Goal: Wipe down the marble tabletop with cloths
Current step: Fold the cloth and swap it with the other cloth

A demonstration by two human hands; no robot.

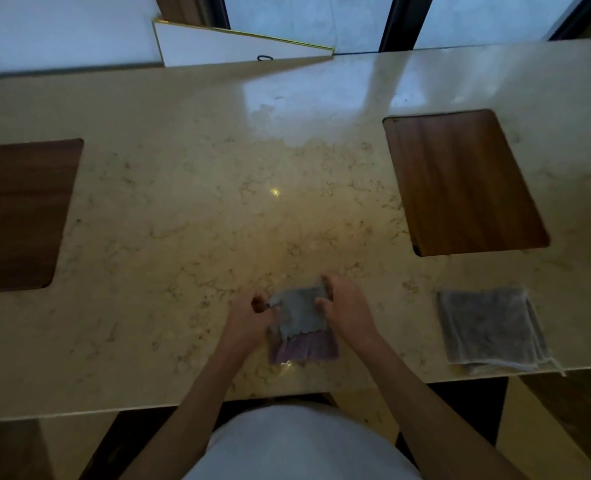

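Marble desk (183, 209) seen from above, near edge at the person's waist. Left hand (252, 315) and right hand (344, 308) pinch opposite sides of a grey cloth (299, 311), its purple part (304, 348) lying on the desk between them. Right of the right hand lies a second cloth (491, 329), folded. Beyond the hands: two wood insets (463, 181). Step, as judged: folding before wiping; next, press flat and sweep.

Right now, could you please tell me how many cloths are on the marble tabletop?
2. A grey-and-purple cloth lies near the front edge, gripped by the left hand and right hand. A folded grey cloth lies apart to its right, untouched.
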